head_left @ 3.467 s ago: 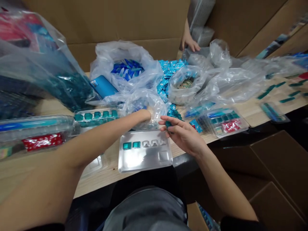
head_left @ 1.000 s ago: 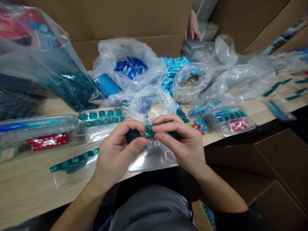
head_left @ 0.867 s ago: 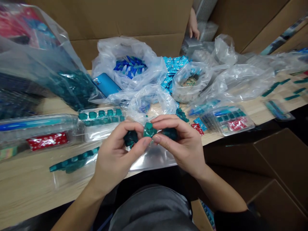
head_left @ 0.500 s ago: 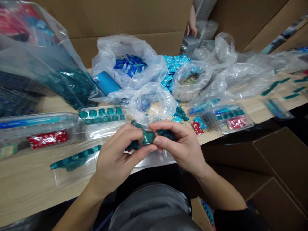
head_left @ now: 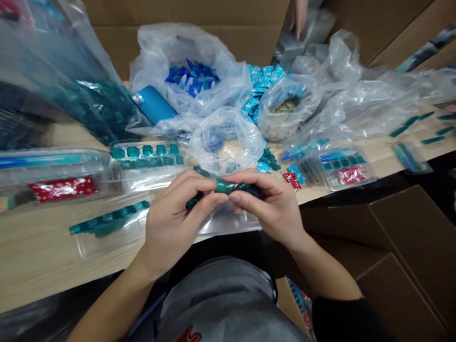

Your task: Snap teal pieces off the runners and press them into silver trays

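Note:
Both hands meet over the front of the table around a dark teal plastic strip of small linked blocks. My left hand pinches one end between thumb and fingers. My right hand grips the other end, its thumb and forefinger closed. The fingers hide much of the strip, and motion blurs it. Below the hands lies a clear plastic tray. To the left, a clear tray holds teal block rows, and another teal strip lies on a clear tray nearer the table's edge.
Open plastic bags hold blue pointed pieces and pale green bits. A blue phone leans by the first bag. Filled clear packs stand to the right. Cardboard boxes lie below the table. Another person's hand shows at the back.
The teal strip has turned between my fingers, now showing a narrower side. My hands stay together. The whole view has shifted slightly, with the table's things appearing higher.

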`<act>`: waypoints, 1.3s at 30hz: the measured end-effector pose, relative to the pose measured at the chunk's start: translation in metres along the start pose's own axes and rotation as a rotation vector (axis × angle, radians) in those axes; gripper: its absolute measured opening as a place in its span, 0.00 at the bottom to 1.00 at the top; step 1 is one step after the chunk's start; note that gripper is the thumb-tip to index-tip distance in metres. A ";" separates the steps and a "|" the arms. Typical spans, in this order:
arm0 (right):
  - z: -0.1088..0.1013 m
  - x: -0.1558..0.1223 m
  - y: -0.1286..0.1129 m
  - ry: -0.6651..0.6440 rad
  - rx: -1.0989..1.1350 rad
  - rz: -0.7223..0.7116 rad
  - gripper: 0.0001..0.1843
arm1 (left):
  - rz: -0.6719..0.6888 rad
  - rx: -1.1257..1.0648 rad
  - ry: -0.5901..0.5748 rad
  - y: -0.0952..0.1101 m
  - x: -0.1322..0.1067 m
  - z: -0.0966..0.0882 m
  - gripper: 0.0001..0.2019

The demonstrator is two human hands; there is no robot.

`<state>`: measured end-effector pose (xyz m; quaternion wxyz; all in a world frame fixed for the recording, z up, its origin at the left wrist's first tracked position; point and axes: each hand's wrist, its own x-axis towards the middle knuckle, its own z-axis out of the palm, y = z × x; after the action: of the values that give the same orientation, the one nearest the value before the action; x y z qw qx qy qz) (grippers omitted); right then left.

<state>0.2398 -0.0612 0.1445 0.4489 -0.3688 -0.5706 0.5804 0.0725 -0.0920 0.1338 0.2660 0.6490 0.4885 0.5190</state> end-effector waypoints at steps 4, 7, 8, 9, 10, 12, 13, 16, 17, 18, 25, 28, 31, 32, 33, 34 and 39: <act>-0.024 0.006 0.004 -0.089 -0.355 -0.069 0.05 | -0.379 -0.387 0.188 -0.013 0.002 -0.015 0.11; -0.031 0.010 0.010 -0.278 -0.673 -0.177 0.06 | -0.663 -0.688 0.252 -0.029 0.005 -0.034 0.16; -0.029 0.011 0.011 -0.337 -0.770 -0.189 0.07 | -0.735 -0.716 0.244 -0.034 0.005 -0.039 0.15; -0.025 0.011 0.012 -0.392 -0.863 -0.185 0.09 | -0.780 -0.722 0.235 -0.037 0.004 -0.043 0.13; -0.020 0.011 0.012 -0.437 -0.955 -0.169 0.10 | -0.808 -0.718 0.229 -0.038 0.003 -0.045 0.11; -0.008 0.011 0.010 -0.485 -1.128 -0.119 0.10 | -0.816 -0.710 0.219 -0.038 -0.001 -0.045 0.10; -0.004 0.011 0.010 -0.488 -1.202 -0.094 0.10 | -0.800 -0.713 0.212 -0.036 -0.003 -0.044 0.10; 0.003 0.012 0.009 -0.461 -1.322 -0.044 0.09 | -0.710 -0.713 0.156 -0.031 -0.008 -0.037 0.12; 0.002 0.012 0.009 -0.452 -1.304 -0.047 0.09 | -0.678 -0.713 0.132 -0.029 -0.009 -0.034 0.14; 0.000 0.013 0.009 -0.433 -1.251 -0.074 0.08 | -0.653 -0.714 0.111 -0.027 -0.010 -0.031 0.15; 0.000 0.008 0.003 -0.219 -0.537 -0.346 0.13 | -0.565 -0.743 -0.027 -0.014 -0.014 -0.012 0.13; 0.005 0.005 -0.002 -0.239 -0.317 -0.234 0.12 | -0.460 -0.646 -0.020 -0.011 -0.019 -0.009 0.06; 0.003 0.005 -0.004 -0.284 -0.071 0.051 0.12 | -0.305 -0.381 -0.029 -0.009 -0.025 -0.011 0.09; 0.002 0.005 -0.005 -0.314 0.014 0.148 0.12 | -0.254 -0.280 -0.038 -0.008 -0.028 -0.011 0.10; 0.000 0.005 -0.005 -0.345 0.094 0.236 0.13 | -0.206 -0.185 -0.049 -0.009 -0.029 -0.012 0.10; -0.001 0.006 -0.005 -0.372 0.165 0.310 0.14 | -0.163 -0.096 -0.054 -0.009 -0.031 -0.013 0.10; -0.007 0.005 -0.002 -0.391 0.325 0.449 0.17 | 0.028 0.206 -0.011 -0.017 -0.025 -0.010 0.05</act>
<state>0.2452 -0.0542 0.1465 0.2447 -0.2906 -0.4506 0.8078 0.0574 -0.1099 0.1118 0.1934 0.6824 0.5288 0.4662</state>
